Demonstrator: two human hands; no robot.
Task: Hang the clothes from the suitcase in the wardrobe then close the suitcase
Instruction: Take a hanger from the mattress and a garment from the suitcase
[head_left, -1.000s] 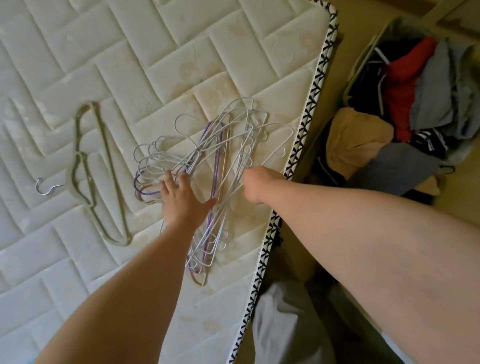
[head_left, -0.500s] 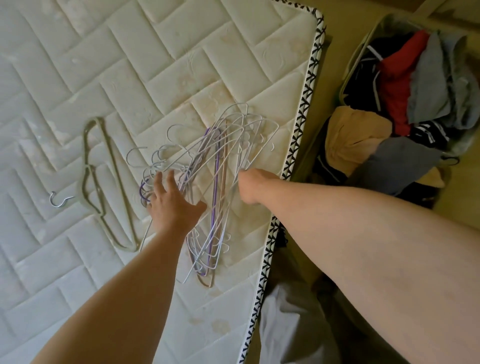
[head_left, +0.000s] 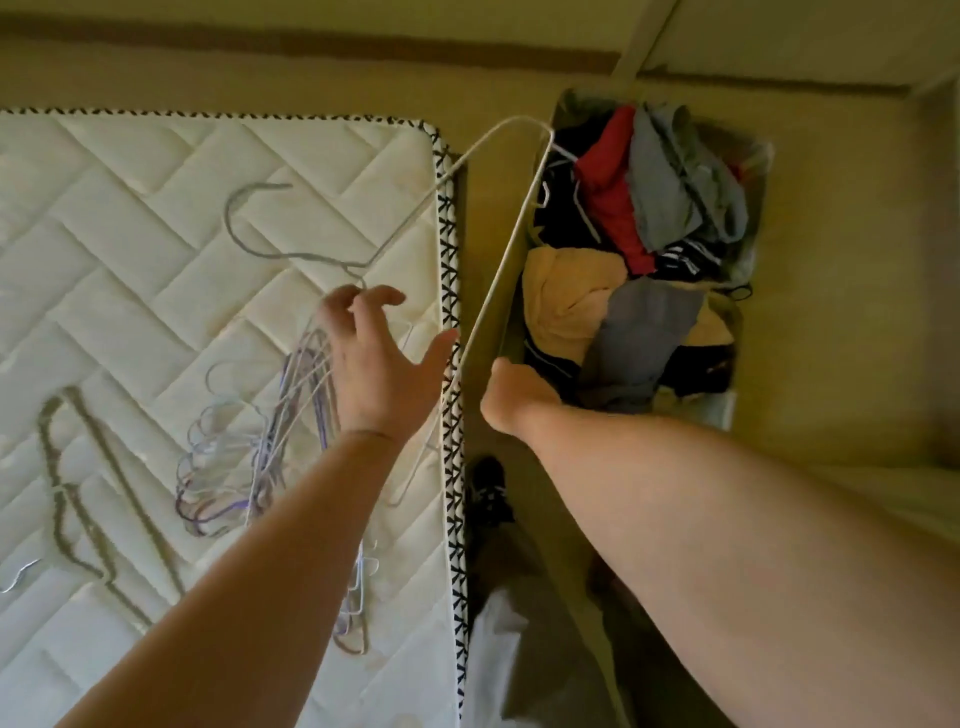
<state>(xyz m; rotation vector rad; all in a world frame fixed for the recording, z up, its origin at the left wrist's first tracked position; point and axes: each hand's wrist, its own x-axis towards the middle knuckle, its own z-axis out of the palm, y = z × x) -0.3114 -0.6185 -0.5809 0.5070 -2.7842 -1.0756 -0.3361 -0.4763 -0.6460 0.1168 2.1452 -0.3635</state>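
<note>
A white wire hanger (head_left: 511, 228) is lifted off the mattress and spans the gap toward the suitcase. My right hand (head_left: 511, 395) grips its lower end in a fist. Its hook (head_left: 244, 228) hangs over the mattress. My left hand (head_left: 379, 358) is spread open above the pile of wire hangers (head_left: 265, 447), fingertips by the lifted hanger's neck. The open suitcase (head_left: 756, 156) on the floor at right is full of jumbled clothes: a red garment (head_left: 608, 197), a grey garment (head_left: 675, 187), a tan garment (head_left: 566, 296) and a dark grey garment (head_left: 644, 332).
The quilted white mattress (head_left: 130, 218) has a black-and-white edge. A grey-green hanger (head_left: 88, 493) lies on it at far left, near a small metal hook (head_left: 15, 574). A dark shoe (head_left: 488, 488) and white cloth (head_left: 498, 654) are below, between mattress and suitcase.
My right hand has pulled one white hanger out of the pile and raised it toward the suitcase. My left hand has lifted off the pile. The view has swung to the right.
</note>
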